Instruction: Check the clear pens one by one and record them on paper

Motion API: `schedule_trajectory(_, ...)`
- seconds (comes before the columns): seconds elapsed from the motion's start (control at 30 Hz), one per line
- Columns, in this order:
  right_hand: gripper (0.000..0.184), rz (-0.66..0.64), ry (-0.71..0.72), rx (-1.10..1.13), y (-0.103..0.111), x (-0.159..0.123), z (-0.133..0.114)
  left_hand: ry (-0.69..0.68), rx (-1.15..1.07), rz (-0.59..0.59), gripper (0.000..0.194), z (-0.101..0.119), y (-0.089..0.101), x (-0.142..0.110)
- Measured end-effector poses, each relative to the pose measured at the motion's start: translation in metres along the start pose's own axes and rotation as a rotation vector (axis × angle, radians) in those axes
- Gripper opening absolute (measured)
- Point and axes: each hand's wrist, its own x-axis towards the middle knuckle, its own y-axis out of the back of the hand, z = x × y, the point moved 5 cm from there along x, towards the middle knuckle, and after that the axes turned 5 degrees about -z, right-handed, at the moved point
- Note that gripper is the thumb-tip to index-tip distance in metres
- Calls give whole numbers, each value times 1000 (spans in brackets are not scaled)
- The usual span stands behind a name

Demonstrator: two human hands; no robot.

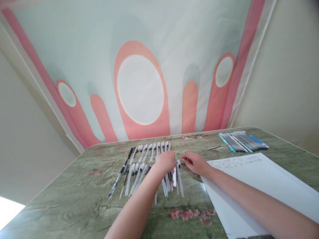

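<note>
Several white and black pens [139, 167] lie in rows on a green wood-patterned table [74, 199]. My left hand [165, 162] rests closed over the right end of the pen rows, fingers curled down onto pens I cannot single out. My right hand [196, 162] lies just to its right, fingers pinched on a small dark red piece, perhaps a pen cap [188, 160]. A pink-marked pen [174, 177] lies below my left hand, between the two wrists.
A white sheet of paper [261, 186] with faint writing lies under my right forearm. Another group of grey and blue pens [243, 141] sits at the table's far right edge. A pink and pale patterned cloth [139, 89] hangs behind the table.
</note>
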Motion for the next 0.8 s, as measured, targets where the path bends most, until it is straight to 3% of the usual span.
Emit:
schedule_trajectory(0.43,18,-49,-69,-19,0,-1,-2,77,-29,-57,41,13,-24,-5)
schedule_trajectory(0.8,20,-59,-62,24,4,-1,-7,97,1,-91,40,18,-28,-5)
